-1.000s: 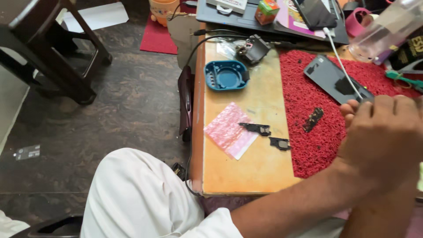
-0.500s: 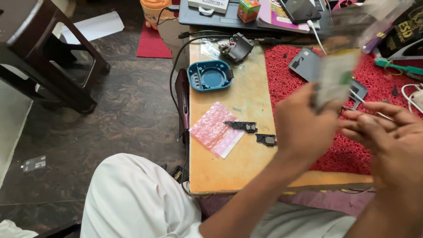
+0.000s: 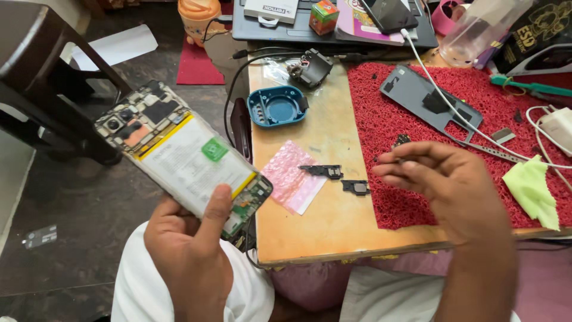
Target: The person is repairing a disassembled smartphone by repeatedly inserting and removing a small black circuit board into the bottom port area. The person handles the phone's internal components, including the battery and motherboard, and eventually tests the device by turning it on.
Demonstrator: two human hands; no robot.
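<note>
Opened smartphone [image 3: 179, 158] with its back cover removed, exposing a white battery with a green label, a camera block at the far-left end and a green circuit board at the near end. It is held tilted above the floor, to the left of the desk [image 3: 322, 226], gripped by the left hand [image 3: 190, 250], whose thumb lies across the battery's near edge and whose fingers wrap behind the body. The right hand [image 3: 447, 185] hovers over the near edge of the red mat [image 3: 417, 119], fingers curled loosely with the tips drawn together; whether they pinch anything cannot be told. On the bare wood between the two hands lie a pink bubble-wrap pouch [image 3: 292, 185] and two small black parts [image 3: 333, 173]. Farther off stands a blue round tray [image 3: 277, 107]. On the mat rest a grey phone back cover [image 3: 429, 101], crossed by a white cable [image 3: 453, 107], and at right a green cloth [image 3: 533, 191].
</note>
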